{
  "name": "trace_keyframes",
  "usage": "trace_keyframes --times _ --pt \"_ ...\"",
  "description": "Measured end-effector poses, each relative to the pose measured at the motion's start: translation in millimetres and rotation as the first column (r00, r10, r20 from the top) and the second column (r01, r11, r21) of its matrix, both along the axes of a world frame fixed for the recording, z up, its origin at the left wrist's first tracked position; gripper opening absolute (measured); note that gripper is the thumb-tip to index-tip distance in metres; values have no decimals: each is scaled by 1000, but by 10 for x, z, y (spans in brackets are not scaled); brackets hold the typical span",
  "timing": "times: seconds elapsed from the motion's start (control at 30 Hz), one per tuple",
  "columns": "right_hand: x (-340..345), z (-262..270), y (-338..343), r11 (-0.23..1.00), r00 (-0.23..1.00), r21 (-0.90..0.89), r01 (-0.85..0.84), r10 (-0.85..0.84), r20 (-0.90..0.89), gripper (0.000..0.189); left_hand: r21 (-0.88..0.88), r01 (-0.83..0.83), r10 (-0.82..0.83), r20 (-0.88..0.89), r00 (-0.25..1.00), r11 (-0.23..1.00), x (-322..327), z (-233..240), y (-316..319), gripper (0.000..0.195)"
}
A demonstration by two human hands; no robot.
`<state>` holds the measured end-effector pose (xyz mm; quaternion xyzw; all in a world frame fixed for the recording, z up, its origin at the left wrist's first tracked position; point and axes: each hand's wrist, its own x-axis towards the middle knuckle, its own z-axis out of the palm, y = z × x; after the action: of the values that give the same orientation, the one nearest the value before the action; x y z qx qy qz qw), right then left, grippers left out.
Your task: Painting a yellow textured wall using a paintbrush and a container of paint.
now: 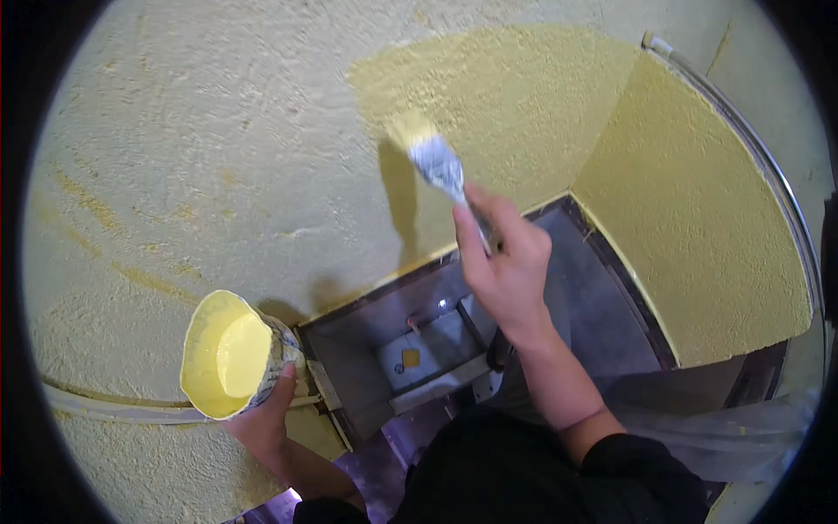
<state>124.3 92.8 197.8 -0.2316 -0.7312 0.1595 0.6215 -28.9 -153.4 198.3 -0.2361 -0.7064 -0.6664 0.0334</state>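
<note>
A paintbrush [437, 164] with yellow-coated bristles is gripped by its handle in my right hand [507, 262]. Its bristles meet or nearly meet the rough textured wall [229, 131], at the left edge of a yellow painted patch [524, 98]. At the lower left, my left hand [268, 409] holds a paper-like container [285, 350] by its outer side, tilted so its opening faces me. Pale yellow paint [243, 354] lies inside it. My fingers behind the container are hidden.
Below the wall is a dark-edged recess with a grey basin [425, 347], a small yellow square [410, 357] lying in it. A yellow side wall [707, 216] bounds the right, with a curved metal-like strip [772, 157] along its edge. Translucent plastic sheeting [733, 426] hangs lower right.
</note>
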Motion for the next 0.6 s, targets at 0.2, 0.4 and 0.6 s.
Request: trace_keyframes --times 0.2,0.4,0.6 --pt "-136 -712 143 993 987 -115 33 -14 161 18 -77 -131 122 -114 986 988 -77 -64 -54 88" --pt "-76 -1567 33 942 918 -325 89 49 393 16 -40 -95 88 -140 986 995 -68 -83 -59 87" --pt "16 -1865 18 885 804 -417 206 89 588 15 -67 -97 81 -205 976 993 -120 -123 -111 86"
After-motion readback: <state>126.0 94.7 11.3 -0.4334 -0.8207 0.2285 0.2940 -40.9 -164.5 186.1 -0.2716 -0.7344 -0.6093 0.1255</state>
